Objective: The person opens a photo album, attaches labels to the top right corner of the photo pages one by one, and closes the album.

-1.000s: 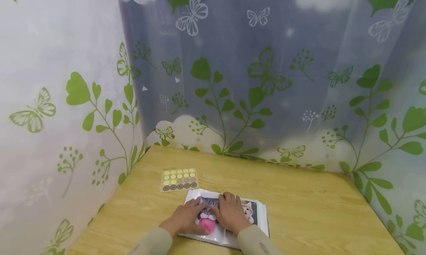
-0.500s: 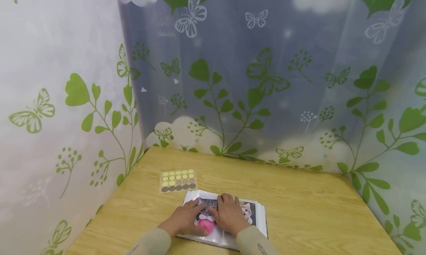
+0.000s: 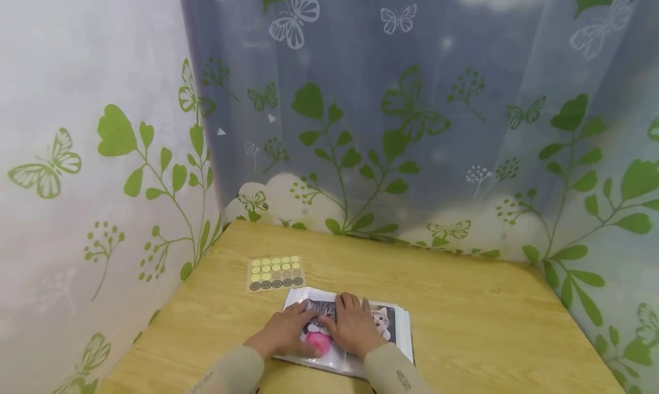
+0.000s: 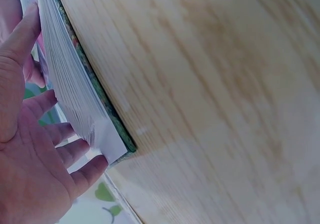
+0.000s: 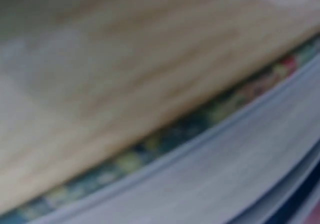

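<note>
Photo album with clear plastic sleeves (image 3: 355, 337), lying open and flat on the light wooden table (image 3: 463, 325), is seen near the table's front edge, somewhat left of centre. Both hands are laid on its upper page. The left hand (image 3: 285, 334) is spread with fingers straight, palm down on the left part of the page, where a cat picture with a pink shape (image 3: 319, 341) shows between the two hands. The right hand (image 3: 352, 328) is placed just beside it, fingers extended and flat on the sleeve; nothing is grasped by either hand, the page being only pressed. A second cat picture (image 3: 382, 321) is visible at the right of the right hand.

From the left wrist view, the stacked white page edges of the album (image 4: 75, 91) are seen resting on a green patterned cover (image 4: 107, 116), which lies on the table (image 4: 225, 94); the left hand (image 4: 30, 154) is held open against the stack, its fingers (image 4: 75, 151) straight. The right wrist view is blurred, and only page edges (image 5: 215, 184), a strip of patterned cover and wood grain can be made out.

A small beige sheet of round yellow and dark stickers (image 3: 275, 273) lies on the table just behind the album's left corner, apart from it. The table is enclosed by a translucent curtain printed with green leaves and butterflies (image 3: 360, 125).
</note>
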A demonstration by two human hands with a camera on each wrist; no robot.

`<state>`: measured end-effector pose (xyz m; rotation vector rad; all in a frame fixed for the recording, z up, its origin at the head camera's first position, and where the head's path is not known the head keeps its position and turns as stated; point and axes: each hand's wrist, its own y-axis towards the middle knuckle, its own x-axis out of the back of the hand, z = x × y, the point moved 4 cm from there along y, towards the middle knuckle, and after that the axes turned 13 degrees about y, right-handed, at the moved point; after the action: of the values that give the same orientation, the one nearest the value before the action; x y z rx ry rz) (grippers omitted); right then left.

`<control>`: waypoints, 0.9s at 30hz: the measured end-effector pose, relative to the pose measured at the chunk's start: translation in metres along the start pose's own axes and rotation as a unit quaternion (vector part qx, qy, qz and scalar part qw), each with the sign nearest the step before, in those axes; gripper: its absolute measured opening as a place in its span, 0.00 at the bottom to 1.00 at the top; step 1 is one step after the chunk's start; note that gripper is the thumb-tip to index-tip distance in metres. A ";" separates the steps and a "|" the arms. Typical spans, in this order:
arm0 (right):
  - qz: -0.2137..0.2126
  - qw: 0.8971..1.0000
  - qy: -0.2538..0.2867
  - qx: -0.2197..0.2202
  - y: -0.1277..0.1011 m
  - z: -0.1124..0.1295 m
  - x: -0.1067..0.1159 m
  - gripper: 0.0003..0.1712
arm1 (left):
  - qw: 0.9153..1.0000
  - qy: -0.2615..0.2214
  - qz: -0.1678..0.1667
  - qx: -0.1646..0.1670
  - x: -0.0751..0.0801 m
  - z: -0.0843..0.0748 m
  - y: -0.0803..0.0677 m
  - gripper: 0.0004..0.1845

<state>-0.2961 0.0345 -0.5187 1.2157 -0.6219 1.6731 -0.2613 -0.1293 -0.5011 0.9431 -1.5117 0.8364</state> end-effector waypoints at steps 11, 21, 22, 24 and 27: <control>0.031 0.999 0.003 -0.009 -0.005 0.002 0.001 0.47 | 1.000 0.007 -0.003 -0.005 0.001 0.001 0.004 0.48; 0.039 0.999 -0.004 0.010 -0.013 0.005 0.004 0.44 | 1.000 0.008 -0.006 -0.010 0.002 -0.003 0.002 0.47; 0.039 0.999 -0.006 0.013 -0.014 0.006 0.005 0.44 | 1.000 0.008 -0.006 -0.010 0.002 -0.003 0.002 0.47; 0.038 0.999 -0.011 0.020 -0.015 0.008 0.007 0.43 | 1.000 0.007 -0.005 -0.011 0.002 -0.003 0.002 0.47; 0.037 0.999 -0.020 0.030 -0.017 0.010 0.009 0.42 | 1.000 0.004 -0.001 -0.009 0.002 -0.002 0.002 0.47</control>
<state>-0.2769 0.0376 -0.5086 1.2851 -0.6532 1.7443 -0.2622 -0.1267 -0.4991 0.9275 -1.5087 0.8226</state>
